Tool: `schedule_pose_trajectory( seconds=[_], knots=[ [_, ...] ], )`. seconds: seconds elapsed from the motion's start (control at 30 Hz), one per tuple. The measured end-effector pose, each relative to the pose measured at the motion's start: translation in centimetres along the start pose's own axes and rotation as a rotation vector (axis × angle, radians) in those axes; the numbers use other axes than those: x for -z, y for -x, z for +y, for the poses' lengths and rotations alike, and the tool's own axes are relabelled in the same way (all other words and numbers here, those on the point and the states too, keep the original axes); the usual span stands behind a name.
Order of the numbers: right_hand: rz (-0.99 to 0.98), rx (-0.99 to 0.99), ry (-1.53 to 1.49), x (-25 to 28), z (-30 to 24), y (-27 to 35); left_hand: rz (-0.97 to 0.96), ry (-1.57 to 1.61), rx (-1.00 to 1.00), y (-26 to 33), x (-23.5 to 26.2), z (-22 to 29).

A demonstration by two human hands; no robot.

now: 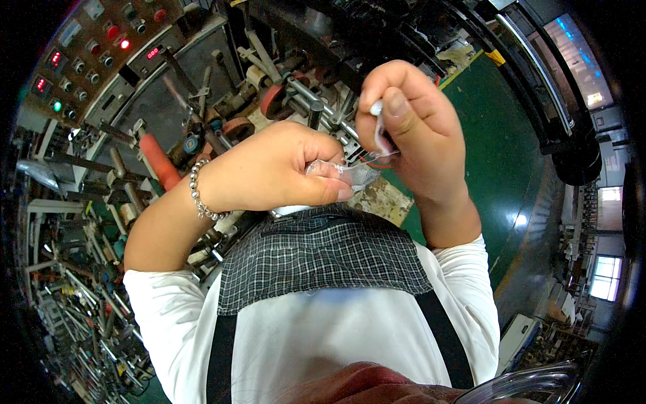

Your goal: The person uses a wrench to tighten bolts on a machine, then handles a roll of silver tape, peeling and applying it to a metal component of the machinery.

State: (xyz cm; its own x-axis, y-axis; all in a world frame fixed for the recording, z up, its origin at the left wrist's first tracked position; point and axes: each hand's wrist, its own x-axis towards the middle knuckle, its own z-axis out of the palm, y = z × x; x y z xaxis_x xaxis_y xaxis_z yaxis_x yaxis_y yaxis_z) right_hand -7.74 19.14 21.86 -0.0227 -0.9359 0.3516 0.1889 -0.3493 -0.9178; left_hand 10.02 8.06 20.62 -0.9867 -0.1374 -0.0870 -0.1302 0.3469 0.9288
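My left hand [259,165] is closed, a piece of crumpled clear plastic film [362,176] pinched between its thumb and fingers. Some of the film sticks out past the fingertips. Close by on the right and a little higher, my right hand [431,124] is also closed. Between its thumb and forefinger is a thin white strip [379,124] with a rounded white end on top. The strip's lower end hangs down toward the film; I cannot tell whether the two are joined. A beaded bracelet [195,188] circles my left wrist.
Beyond my hands stands machinery with metal rods [316,101] and a red-edged wheel [272,101]. A control panel [91,54] with lit displays is at the upper left. Several tools and metal parts [87,310] crowd the lower left. Green floor [498,135] lies to the right.
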Motion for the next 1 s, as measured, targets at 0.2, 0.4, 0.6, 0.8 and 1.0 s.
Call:
schedule_pose_trajectory(
  seconds=[0.2,0.4,0.6,0.8,1.0],
  knots=[
    [0.107,0.179,0.363,-0.7,-0.7,0.8,0.051,-0.145,-0.098,0.7,0.5,-0.5],
    [-0.218,0.344,1.244,-1.1,1.0,-0.2,0.260,-0.517,-0.117,1.5,1.4,-1.2],
    [-0.333,0.248,0.914,-0.8,2.6,-0.8,0.088,-0.565,-0.111,1.5,1.5,-1.8],
    [-0.145,0.320,0.999,-1.1,1.4,-1.3,0.122,-0.493,-0.109,2.5,1.6,-3.0],
    [0.332,0.685,1.512,1.6,0.6,-1.9,-0.046,-0.534,-0.083,3.8,2.4,-4.4]
  ],
)
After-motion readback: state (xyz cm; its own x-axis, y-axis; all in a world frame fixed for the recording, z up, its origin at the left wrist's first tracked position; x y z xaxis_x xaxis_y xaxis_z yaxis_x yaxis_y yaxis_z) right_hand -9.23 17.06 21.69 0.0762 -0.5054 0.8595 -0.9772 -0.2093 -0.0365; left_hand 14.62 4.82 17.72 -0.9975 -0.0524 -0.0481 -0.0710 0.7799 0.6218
